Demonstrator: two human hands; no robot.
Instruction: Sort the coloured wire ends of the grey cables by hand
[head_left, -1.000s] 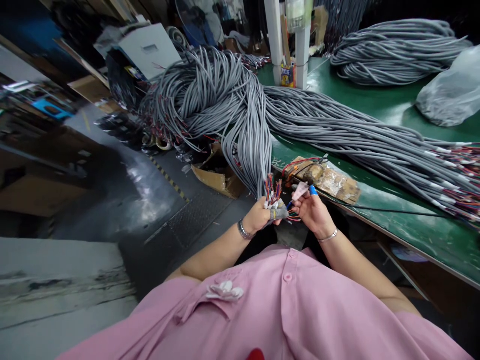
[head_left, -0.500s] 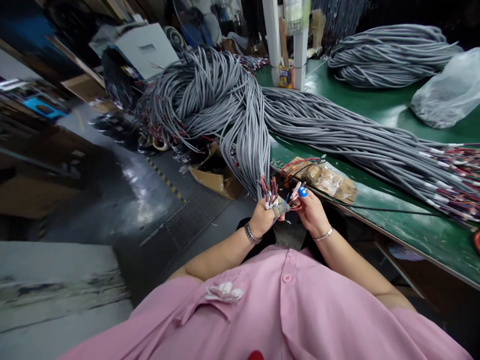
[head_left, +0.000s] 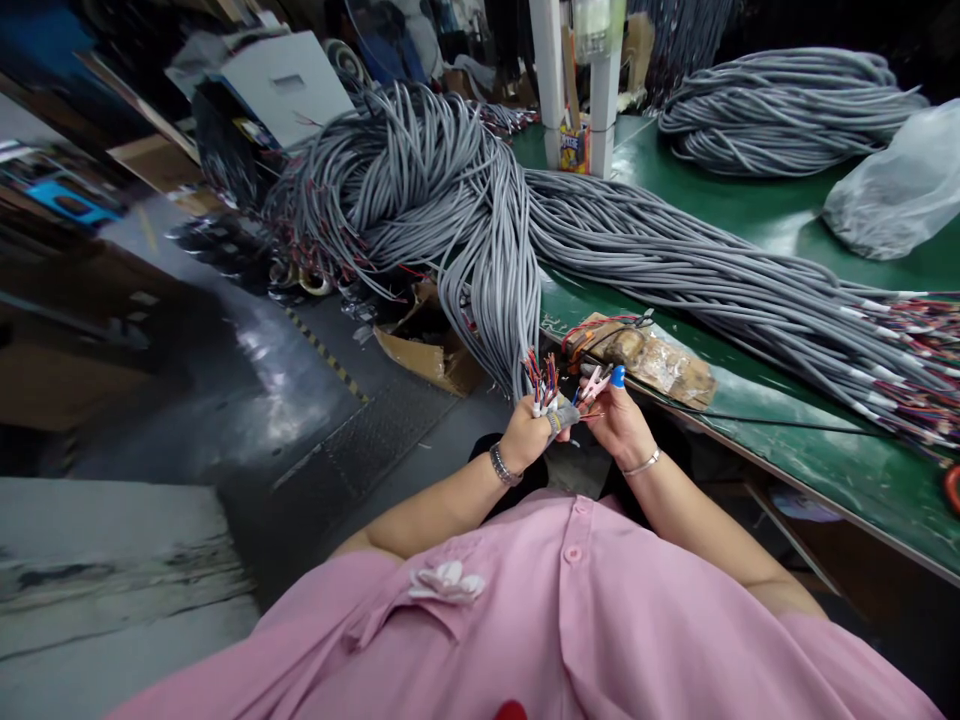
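Note:
My left hand (head_left: 527, 434) is closed around the ends of several grey cables (head_left: 504, 290), which hang down to it from the table. Stripped coloured wires (head_left: 541, 378) fan out above its fist. A grey piece with a yellowish band (head_left: 561, 416) lies across its fingers; whether it is a cable end or a finger wrap I cannot tell. My right hand (head_left: 624, 428), a blue cover (head_left: 618, 376) on the thumb, holds a small pink clip-like tool (head_left: 596, 384) beside the wires. Fine wires stretch between the two hands, and my right fingertips are partly hidden.
A brown taped block (head_left: 660, 365) with red and black leads lies at the edge of the green table (head_left: 780, 440). Long grey cables run rightward across it. Behind are a coiled cable bundle (head_left: 787, 110) and a clear plastic bag (head_left: 900, 185). A cardboard box (head_left: 427, 350) stands on the floor.
My right thumb has lifted and shifted slightly right, and the pink tool shows more fully. The left hand keeps its grip on the cables. The view has moved a little.

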